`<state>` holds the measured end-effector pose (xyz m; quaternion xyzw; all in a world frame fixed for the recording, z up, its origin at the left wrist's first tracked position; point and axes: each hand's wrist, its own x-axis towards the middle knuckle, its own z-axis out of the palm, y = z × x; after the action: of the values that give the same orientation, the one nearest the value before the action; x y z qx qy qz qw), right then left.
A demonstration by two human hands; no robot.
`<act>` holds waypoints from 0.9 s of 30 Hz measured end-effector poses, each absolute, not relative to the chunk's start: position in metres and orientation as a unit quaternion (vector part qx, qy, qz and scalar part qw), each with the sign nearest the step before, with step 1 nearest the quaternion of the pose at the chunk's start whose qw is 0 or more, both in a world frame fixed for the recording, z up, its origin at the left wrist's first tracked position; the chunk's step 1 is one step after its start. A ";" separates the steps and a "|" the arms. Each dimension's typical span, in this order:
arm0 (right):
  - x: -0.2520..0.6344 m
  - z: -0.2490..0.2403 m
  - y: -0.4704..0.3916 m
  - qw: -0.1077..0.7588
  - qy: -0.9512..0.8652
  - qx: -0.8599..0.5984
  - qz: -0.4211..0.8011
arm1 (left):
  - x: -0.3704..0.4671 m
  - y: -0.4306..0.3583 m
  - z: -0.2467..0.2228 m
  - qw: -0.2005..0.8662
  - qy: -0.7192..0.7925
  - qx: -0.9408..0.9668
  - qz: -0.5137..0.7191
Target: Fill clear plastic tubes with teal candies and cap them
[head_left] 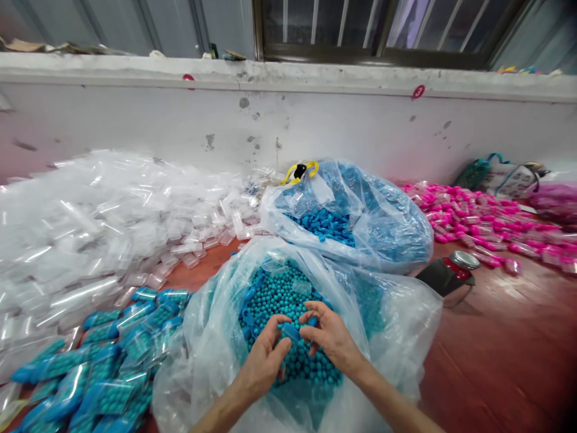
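Observation:
Both my hands are over an open clear plastic bag [211, 337] filled with small teal beads [311, 367]. My left hand [265, 352] has its thumb and fingers curled round a small clear plastic container [290, 331] that looks bluish; its lower part is hidden by the hand. In my right hand [333, 337], a blue cap [312, 322] sits between the thumb and fingers, close to the container but apart from it. More blue caps lie among the beads at the bag's left side. Another clear container [302, 287] rests on the beads beyond my hands.
Empty clear containers [112, 216] are heaped at left. Bead-filled containers with blue caps [108, 361] lie at near left. Behind stands a bag of blue caps [387, 222]. Pink-capped containers [487, 222] and a dark object with a round metal top [464, 260] are at right.

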<state>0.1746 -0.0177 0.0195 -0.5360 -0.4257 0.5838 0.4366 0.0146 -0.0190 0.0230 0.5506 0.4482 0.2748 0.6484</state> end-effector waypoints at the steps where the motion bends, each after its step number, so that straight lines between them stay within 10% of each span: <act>1: 0.176 0.021 -0.017 0.429 -0.433 -0.537 0.583 | 0.014 -0.018 0.026 0.643 0.444 0.566 0.264; 7: 0.188 0.048 -0.019 0.256 -0.633 -0.484 0.548 | 0.016 -0.021 0.034 0.659 0.445 0.567 0.216; 27: 0.138 0.014 -0.052 0.236 -0.748 -0.575 0.232 | 0.039 -0.031 0.033 0.566 0.511 0.524 0.380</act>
<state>0.1383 -0.0518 0.0145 -0.5752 -0.7480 0.2323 0.2360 0.0394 -0.0305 0.0335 0.5239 0.5111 0.3798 0.5657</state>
